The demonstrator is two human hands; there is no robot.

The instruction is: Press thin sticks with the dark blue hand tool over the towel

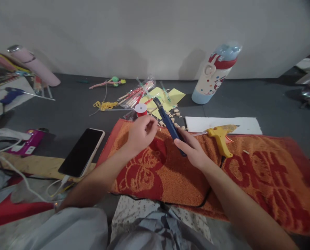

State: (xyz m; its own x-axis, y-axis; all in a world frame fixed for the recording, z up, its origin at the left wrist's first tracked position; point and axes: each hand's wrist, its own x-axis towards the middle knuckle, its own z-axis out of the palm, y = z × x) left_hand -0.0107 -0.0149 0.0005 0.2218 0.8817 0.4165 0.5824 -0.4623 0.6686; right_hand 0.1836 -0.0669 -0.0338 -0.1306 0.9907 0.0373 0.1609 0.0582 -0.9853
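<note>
My right hand [190, 146] is wrapped around a dark blue box cutter [169, 125], whose tip points up and away toward the craft pieces. My left hand [143, 133] is closed in a pinch to the left of the cutter and apart from it; what its fingers hold, if anything, is too small to make out. Just beyond the left hand stands a spool of red thread [140, 109]. Small cut wooden pieces [174, 114] lie scattered past the cutter. Both hands are above an orange and red towel [186, 177].
A yellow glue gun [221, 137] rests on the towel beside a white board [238, 123]. Behind are yellow paper [178, 97], wrapped sticks [136, 95] and a tall bottle [212, 76]. At left lie a phone [82, 152], yellow cord [105, 105] and a purple power adapter [27, 142].
</note>
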